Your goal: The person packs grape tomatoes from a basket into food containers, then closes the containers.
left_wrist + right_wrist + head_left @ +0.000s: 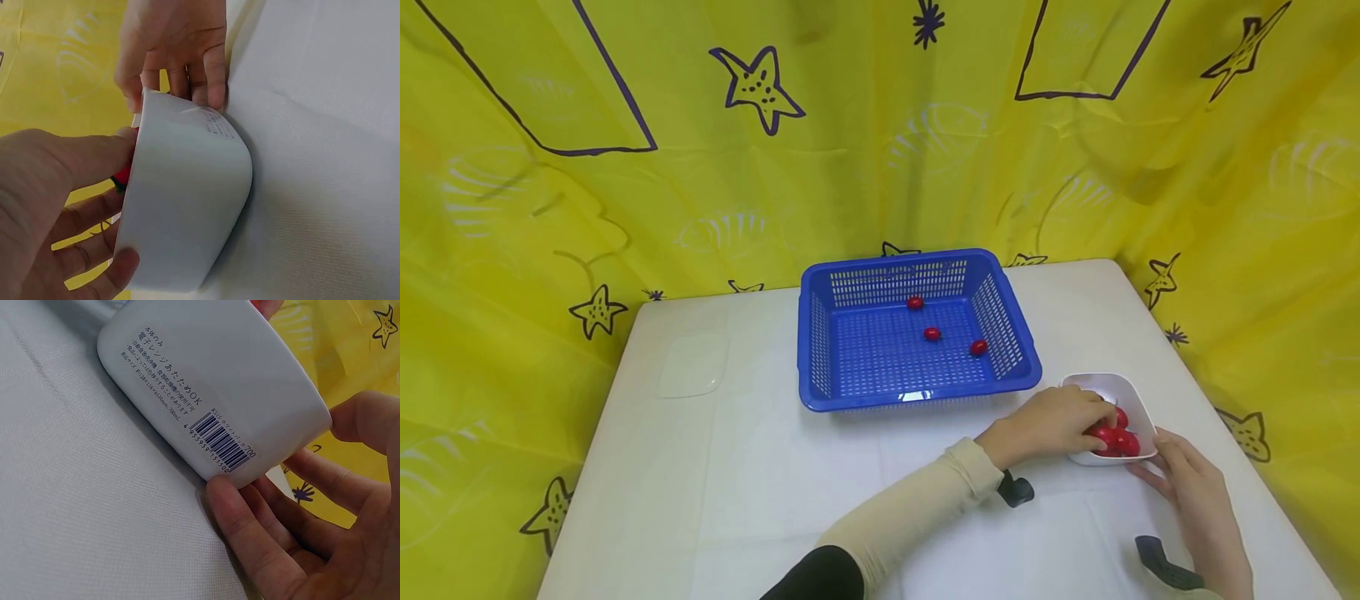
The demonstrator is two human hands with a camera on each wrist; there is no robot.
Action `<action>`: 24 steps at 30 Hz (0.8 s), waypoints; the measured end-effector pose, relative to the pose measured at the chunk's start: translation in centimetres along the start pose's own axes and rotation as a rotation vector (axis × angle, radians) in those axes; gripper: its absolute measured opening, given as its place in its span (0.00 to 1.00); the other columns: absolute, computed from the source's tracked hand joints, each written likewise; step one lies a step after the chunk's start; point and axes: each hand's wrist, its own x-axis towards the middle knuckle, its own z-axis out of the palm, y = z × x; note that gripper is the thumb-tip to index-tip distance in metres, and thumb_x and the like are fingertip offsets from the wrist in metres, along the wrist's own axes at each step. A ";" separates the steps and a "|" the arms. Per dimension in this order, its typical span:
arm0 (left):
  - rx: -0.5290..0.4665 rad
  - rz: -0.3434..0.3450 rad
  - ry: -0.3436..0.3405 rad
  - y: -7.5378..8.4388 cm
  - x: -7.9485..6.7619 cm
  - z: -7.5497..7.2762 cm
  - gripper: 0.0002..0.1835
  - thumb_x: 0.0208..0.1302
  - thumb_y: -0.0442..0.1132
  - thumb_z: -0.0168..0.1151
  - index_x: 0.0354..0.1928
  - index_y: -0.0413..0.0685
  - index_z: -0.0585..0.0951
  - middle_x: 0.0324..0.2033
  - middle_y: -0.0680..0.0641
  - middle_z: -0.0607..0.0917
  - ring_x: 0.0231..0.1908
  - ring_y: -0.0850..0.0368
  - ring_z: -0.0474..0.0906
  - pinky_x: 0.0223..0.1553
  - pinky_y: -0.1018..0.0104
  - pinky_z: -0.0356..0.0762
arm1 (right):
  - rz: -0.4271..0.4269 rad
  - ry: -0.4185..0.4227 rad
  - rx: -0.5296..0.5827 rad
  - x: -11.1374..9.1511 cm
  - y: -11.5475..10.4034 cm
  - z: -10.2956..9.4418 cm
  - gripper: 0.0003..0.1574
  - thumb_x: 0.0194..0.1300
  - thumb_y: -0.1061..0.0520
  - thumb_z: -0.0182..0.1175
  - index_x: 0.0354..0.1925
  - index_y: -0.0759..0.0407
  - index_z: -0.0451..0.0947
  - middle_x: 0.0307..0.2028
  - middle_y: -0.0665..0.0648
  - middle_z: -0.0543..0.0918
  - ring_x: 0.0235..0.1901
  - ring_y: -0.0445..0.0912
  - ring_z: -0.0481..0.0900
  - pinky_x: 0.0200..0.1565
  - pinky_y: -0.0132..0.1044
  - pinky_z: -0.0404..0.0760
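Note:
A white plastic container [1138, 410] with rounded corners sits at the table's right side, holding several red cherry tomatoes [1122, 442]. My left hand [1060, 421] reaches over its rim, fingertips among the tomatoes. In the left wrist view, a red tomato with a green top [121, 178] shows between thumb and forefinger, partly hidden by the container wall. My right hand [1198, 492] grips the container's near right corner. In the right wrist view, its thumb is at the rim and its fingers are by the base, beside the printed label and barcode [219, 442].
A blue plastic basket [917, 400] stands at the table's back middle with three cherry tomatoes [932, 333] spread inside. A clear, flat lid-like piece [691, 367] lies at the back left. Yellow patterned curtains [850, 183] hang round the white-covered table [760, 492].

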 end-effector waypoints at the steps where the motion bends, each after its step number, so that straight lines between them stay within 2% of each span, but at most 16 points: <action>1: 0.035 0.000 0.009 0.0 0.1 0.1 0.18 0.71 0.58 0.65 0.59 0.69 0.81 0.54 0.66 0.84 0.47 0.72 0.74 0.46 0.84 0.71 | 0.009 0.003 -0.023 0.0 -0.1 0.0 0.50 0.79 0.31 0.46 0.82 0.60 0.51 0.71 0.57 0.63 0.44 0.19 0.74 0.43 0.22 0.85; 4: 0.123 -0.017 0.020 0.3 0.4 0.3 0.16 0.72 0.60 0.63 0.58 0.71 0.81 0.55 0.66 0.83 0.49 0.71 0.73 0.45 0.81 0.71 | 0.018 0.003 -0.039 0.0 -0.2 0.0 0.51 0.79 0.30 0.44 0.82 0.61 0.50 0.74 0.62 0.57 0.44 0.19 0.74 0.43 0.22 0.85; 7: 0.149 -0.054 0.009 0.5 0.5 0.5 0.17 0.72 0.61 0.62 0.60 0.73 0.80 0.57 0.66 0.82 0.53 0.70 0.73 0.48 0.80 0.72 | 0.021 -0.001 -0.041 0.0 -0.2 0.0 0.51 0.79 0.31 0.44 0.82 0.61 0.50 0.74 0.62 0.57 0.45 0.19 0.74 0.43 0.22 0.85; 12: 0.146 -0.102 -0.002 0.8 0.6 0.5 0.19 0.72 0.61 0.62 0.62 0.73 0.81 0.59 0.66 0.82 0.57 0.69 0.73 0.50 0.77 0.74 | 0.032 -0.001 -0.062 0.0 -0.4 0.1 0.51 0.79 0.29 0.43 0.82 0.60 0.49 0.76 0.62 0.55 0.46 0.20 0.72 0.43 0.22 0.85; 19: 0.147 -0.116 -0.005 1.0 0.4 0.2 0.21 0.72 0.60 0.63 0.64 0.74 0.80 0.60 0.67 0.82 0.58 0.69 0.73 0.50 0.77 0.75 | 0.044 0.005 -0.070 -0.1 -0.5 0.1 0.51 0.79 0.29 0.42 0.83 0.59 0.50 0.73 0.59 0.60 0.46 0.20 0.71 0.43 0.21 0.84; 24: 0.121 -0.126 -0.006 1.1 0.0 -0.2 0.22 0.71 0.59 0.63 0.65 0.74 0.79 0.62 0.67 0.81 0.60 0.70 0.73 0.53 0.77 0.75 | 0.044 0.012 -0.079 -0.1 -0.6 0.3 0.51 0.79 0.29 0.42 0.82 0.59 0.50 0.76 0.62 0.56 0.47 0.21 0.71 0.43 0.21 0.84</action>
